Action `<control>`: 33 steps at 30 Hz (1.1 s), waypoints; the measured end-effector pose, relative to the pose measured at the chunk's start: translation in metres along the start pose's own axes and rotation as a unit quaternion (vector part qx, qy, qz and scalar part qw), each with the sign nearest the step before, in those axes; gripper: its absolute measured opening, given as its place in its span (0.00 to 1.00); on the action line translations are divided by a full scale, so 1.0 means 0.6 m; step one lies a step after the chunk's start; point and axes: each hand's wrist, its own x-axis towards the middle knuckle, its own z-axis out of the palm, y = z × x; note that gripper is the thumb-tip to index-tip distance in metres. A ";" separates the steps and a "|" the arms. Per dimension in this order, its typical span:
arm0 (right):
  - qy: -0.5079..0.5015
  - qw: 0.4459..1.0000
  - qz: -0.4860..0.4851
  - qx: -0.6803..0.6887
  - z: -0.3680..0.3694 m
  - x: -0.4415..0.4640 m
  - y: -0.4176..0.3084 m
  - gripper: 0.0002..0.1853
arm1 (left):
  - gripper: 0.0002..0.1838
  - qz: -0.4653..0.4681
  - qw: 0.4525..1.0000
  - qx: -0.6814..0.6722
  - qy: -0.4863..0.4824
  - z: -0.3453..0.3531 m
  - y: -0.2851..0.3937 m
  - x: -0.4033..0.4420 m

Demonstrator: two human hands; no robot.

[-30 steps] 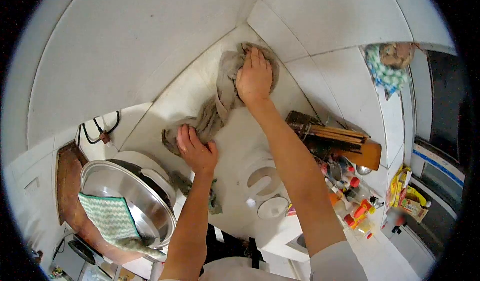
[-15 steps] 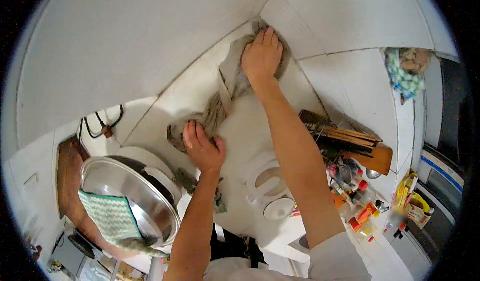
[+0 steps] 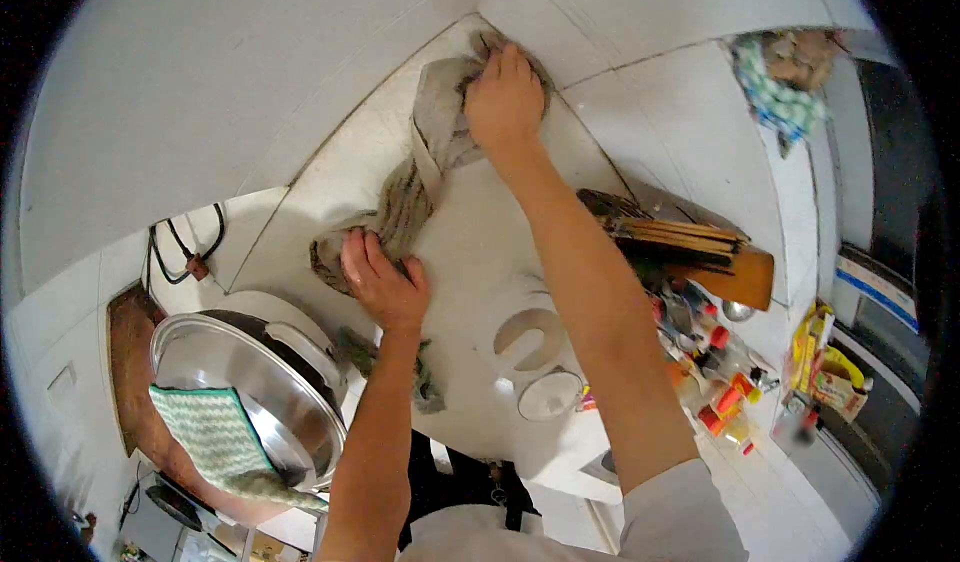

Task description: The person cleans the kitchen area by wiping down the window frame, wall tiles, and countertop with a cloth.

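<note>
A long, damp-looking grey cloth (image 3: 405, 202) lies twisted across the pale counter (image 3: 470, 262). My right hand (image 3: 505, 100) is closed on its far end, pressing it down in the corner where the two walls meet. Nearer and to the left, my left hand (image 3: 383, 280) has its fingers bent over the cloth's other end, with the thumb by its edge. Between the hands the cloth is bunched into folds. A dark, crumpled rag (image 3: 425, 387) lies beside my left forearm, which hides part of it.
A steel basin (image 3: 290, 417) with a green-and-white striped cloth (image 3: 210, 427) stands at the left, below a black cable (image 3: 178, 252). Chopsticks (image 3: 680, 232) in a holder and several bottles (image 3: 722, 407) are at the right. A round white lid (image 3: 549, 396) lies near the front edge.
My right hand and the cloth's far end have moved deeper into the corner since the first frame. My left hand stays on the near end. The view has shifted slightly.
</note>
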 end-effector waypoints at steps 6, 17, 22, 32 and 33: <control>-0.001 0.985 0.139 -0.104 -0.030 -0.133 0.056 0.28 | 0.36 0.004 1.000 -0.014 0.002 -0.001 -0.004 0.003; 0.021 0.997 0.071 0.037 0.022 0.002 -0.031 0.28 | 0.33 -0.005 1.000 -0.018 -0.005 0.000 -0.001 0.007; -0.016 0.977 0.208 -0.035 -0.055 -0.113 0.024 0.29 | 0.33 0.004 1.000 -0.004 0.000 -0.004 0.000 0.012; 0.047 0.998 0.020 0.024 0.018 0.025 -0.033 0.28 | 0.33 0.003 1.000 -0.001 -0.007 0.004 -0.004 0.006; 0.051 0.998 0.046 0.006 0.012 0.003 -0.018 0.29 | 0.34 0.005 1.000 -0.002 -0.005 0.006 0.001 0.006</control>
